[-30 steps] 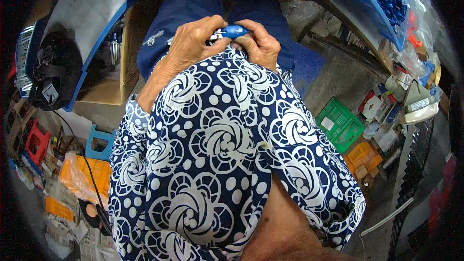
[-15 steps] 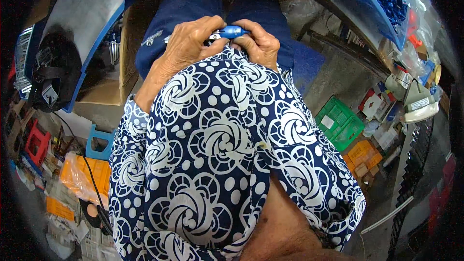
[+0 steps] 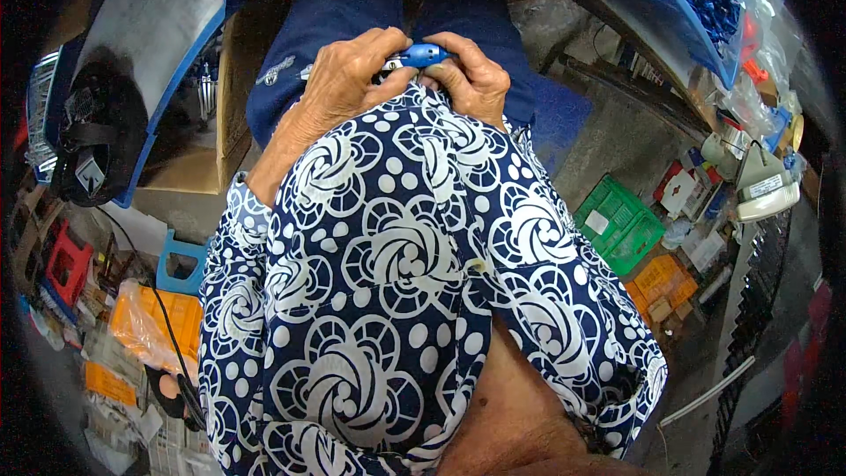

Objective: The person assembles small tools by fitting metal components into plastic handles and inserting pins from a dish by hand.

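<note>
Right now I see my left hand (image 3: 348, 79) and right hand (image 3: 467, 79) both clenched around a small blue part (image 3: 416, 56) between them; its progress stays hidden.

patterned blouse (image 3: 397, 256) blocks the way below both hands (image 3: 405, 70).

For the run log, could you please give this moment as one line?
hands: left and right both grip small blue part | over lap | green crate right
</note>
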`<state>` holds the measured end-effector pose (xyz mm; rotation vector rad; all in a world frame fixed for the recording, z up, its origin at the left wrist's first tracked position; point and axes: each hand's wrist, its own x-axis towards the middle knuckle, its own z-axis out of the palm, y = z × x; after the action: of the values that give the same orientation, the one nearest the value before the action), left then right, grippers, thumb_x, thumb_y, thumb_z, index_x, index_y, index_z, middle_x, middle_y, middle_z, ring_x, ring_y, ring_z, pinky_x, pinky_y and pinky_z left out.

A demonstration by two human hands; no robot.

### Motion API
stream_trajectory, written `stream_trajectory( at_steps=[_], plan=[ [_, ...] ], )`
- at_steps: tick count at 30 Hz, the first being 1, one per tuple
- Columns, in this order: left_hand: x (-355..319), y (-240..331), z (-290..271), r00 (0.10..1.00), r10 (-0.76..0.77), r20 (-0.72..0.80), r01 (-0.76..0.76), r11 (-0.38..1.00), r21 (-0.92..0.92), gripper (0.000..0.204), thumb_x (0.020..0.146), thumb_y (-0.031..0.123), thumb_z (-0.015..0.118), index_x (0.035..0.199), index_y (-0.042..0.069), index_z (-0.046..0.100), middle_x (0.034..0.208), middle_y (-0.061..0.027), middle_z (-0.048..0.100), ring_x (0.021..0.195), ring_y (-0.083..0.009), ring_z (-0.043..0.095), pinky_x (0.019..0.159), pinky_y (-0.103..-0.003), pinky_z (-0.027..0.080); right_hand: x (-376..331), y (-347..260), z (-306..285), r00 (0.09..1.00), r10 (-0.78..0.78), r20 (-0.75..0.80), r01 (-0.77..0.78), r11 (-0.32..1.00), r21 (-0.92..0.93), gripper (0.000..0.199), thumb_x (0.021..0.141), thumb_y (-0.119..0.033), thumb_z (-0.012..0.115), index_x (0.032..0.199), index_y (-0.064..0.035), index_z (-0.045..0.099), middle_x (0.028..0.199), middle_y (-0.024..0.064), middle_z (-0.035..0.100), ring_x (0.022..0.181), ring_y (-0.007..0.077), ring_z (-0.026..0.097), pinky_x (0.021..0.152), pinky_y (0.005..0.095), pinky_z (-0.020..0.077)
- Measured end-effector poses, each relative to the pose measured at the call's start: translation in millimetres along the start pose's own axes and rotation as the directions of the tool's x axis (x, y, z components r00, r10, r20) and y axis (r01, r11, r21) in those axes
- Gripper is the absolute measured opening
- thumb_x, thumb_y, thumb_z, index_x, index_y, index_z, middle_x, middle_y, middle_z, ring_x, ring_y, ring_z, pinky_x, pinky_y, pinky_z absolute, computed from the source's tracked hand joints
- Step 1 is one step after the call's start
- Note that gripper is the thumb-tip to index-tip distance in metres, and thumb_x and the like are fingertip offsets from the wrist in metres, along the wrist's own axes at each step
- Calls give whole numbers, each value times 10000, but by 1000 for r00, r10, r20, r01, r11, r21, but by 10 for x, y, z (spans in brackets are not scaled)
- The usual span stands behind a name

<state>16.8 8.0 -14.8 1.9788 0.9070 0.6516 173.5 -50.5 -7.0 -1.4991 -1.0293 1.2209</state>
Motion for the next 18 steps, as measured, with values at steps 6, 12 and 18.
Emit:
stream_trajectory(
  at_steps=[6, 12, 18],
  plan=[
    [80, 2, -49, 1000, -10, 5, 10, 1000, 16, 233, 677, 72, 667, 880, 22, 564, 729, -108, 583, 560, -200, 584, 472, -285, 448, 72, -59, -20, 1000, 20, 20, -21, 999, 50, 196, 779, 32, 567, 974, 38, 576, 730, 72, 618, 634, 67, 561, 573, 175, 450],
    [415, 105, -323, 997, 71, -1, -71, 996, 58, 218, 678, 84, 647, 865, 29, 551, 707, -124, 555, 576, -252, 569, 496, -319, 439, 366, -330, -153, 991, -36, 127, 42, 998, -44, 266, 769, 8, 559, 1033, 33, 540, 714, 77, 610, 617, 94, 565, 584, 204, 452],
    [860, 486, -608, 999, 31, -22, -31, 1000, -3, 195, 687, 98, 638, 835, 33, 528, 711, -122, 552, 597, -293, 556, 507, -362, 426, 661, -853, -443, 958, -63, 281, 68, 998, -8, 442, 745, -8, 606, 1169, 1, 482, 812, 58, 562, 639, 87, 543, 571, 217, 450]
  ],
)
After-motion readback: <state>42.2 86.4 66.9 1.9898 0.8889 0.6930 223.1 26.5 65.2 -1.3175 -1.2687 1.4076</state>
